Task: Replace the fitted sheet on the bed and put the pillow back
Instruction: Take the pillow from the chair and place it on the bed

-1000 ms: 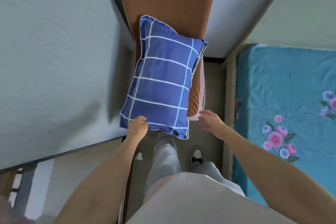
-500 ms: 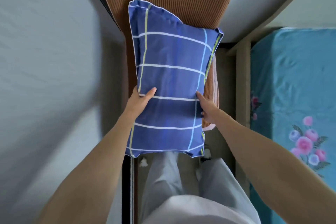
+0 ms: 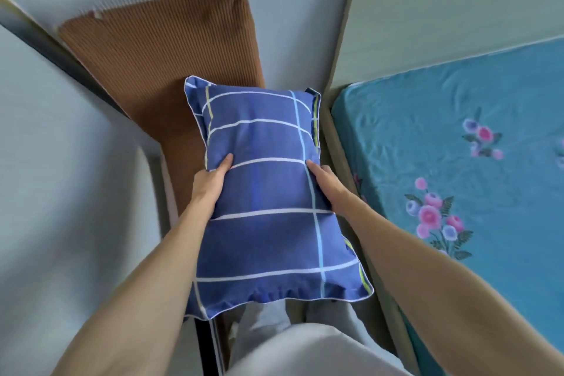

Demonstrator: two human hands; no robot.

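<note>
Head camera view looks down on a blue plaid pillow [image 3: 268,192] held out in front of the person's body, at the centre of the frame. Left hand [image 3: 210,183] grips its long edge at 9 o'clock, thumb on top and the other fingers hidden under the cloth. Right hand [image 3: 328,185] grips the opposite edge at 3 o'clock in the same way. At 12 o'clock behind the pillow stands a brown ribbed chair back [image 3: 164,61]. Off at 3 o'clock lies the bed, its teal floral fitted sheet [image 3: 457,162] already drawn smooth over the mattress, with a pale headboard [image 3: 442,24] at 1 o'clock. The sheet step looks finished; the pillow's return appears to be the step in hand. The next move would call for swinging the pillow toward 2 o'clock and laying it flat near the headboard.
</note>
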